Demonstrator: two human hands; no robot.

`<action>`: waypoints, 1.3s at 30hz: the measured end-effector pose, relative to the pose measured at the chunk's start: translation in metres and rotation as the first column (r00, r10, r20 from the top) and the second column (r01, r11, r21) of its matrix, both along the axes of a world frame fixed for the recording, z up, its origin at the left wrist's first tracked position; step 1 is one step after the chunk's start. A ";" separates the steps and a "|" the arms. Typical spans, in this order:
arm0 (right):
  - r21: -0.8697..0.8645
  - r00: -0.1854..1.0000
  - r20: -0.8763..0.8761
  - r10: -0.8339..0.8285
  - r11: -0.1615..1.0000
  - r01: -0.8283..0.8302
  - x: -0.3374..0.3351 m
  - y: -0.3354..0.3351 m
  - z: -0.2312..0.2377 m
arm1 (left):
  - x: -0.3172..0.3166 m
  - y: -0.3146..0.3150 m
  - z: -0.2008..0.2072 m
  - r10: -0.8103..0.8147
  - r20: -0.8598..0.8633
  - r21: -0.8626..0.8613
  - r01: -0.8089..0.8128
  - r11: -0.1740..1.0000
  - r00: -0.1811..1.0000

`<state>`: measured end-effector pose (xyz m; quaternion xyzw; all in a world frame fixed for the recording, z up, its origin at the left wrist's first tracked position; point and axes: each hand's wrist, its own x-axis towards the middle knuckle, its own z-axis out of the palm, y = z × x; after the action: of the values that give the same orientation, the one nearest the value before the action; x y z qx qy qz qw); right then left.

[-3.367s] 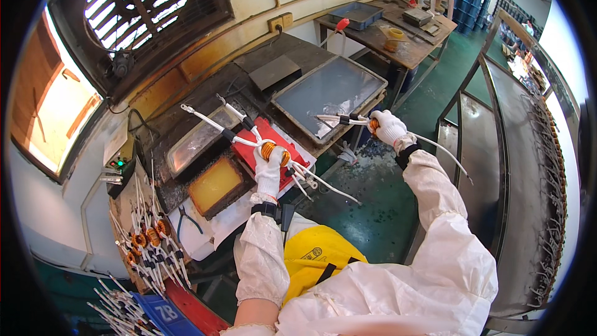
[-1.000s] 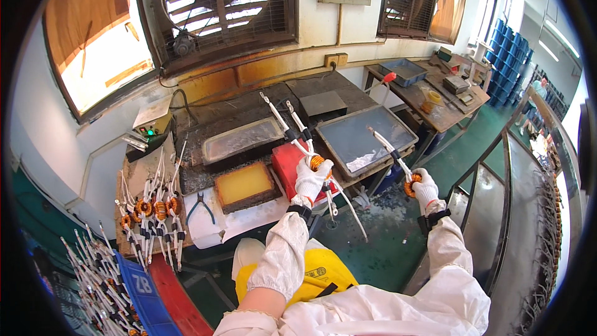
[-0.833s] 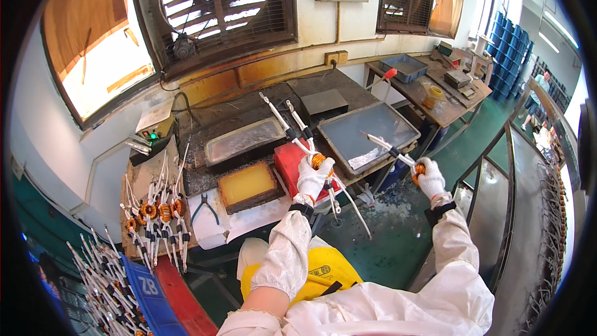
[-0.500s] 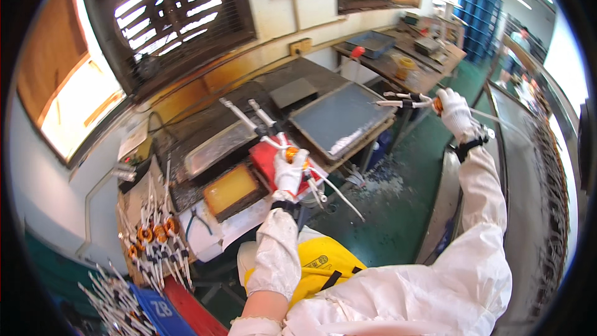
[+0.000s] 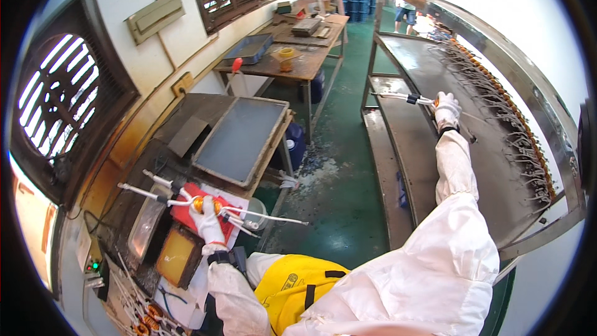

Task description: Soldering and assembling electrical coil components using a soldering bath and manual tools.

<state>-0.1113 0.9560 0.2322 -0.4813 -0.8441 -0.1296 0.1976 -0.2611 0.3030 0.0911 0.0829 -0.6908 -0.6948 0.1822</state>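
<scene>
My left hand, in a white glove, grips a copper coil with long white-sleeved leads above a red pad on the workbench. My right hand, also gloved, is stretched far out to the right and holds another coil with white leads over the sloped metal rack. Many similar coils hang in a row along the rack's upper rail. I wear a white suit and a yellow apron.
A grey tray, a metal tray and a yellow block sit on the bench. More coils lie at the lower left. A wooden table stands further back. A person stands far off. The floor is green.
My view has swung to the right. My right hand has carried its coil from above the grey tray out to the metal rack. My left hand stays over the red pad with its coil.
</scene>
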 end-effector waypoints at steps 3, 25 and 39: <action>-0.028 0.994 0.015 -0.111 0.993 0.112 0.033 0.019 -0.014 | 0.007 0.014 0.018 0.004 0.055 -0.032 -0.002 0.999 0.998; -0.038 0.996 -0.034 0.086 0.995 -0.087 0.084 0.106 -0.091 | 0.015 0.021 0.027 -0.019 0.061 -0.095 0.025 0.995 0.998; 0.153 0.990 -0.104 0.095 0.985 -0.079 0.073 0.057 -0.066 | 0.020 0.019 0.033 -0.058 0.030 0.041 0.056 0.998 0.998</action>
<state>-0.0379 1.0133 0.1660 -0.4343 -0.8401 -0.1562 0.2851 -0.2416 0.3219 0.1238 0.0776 -0.6815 -0.7121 0.1498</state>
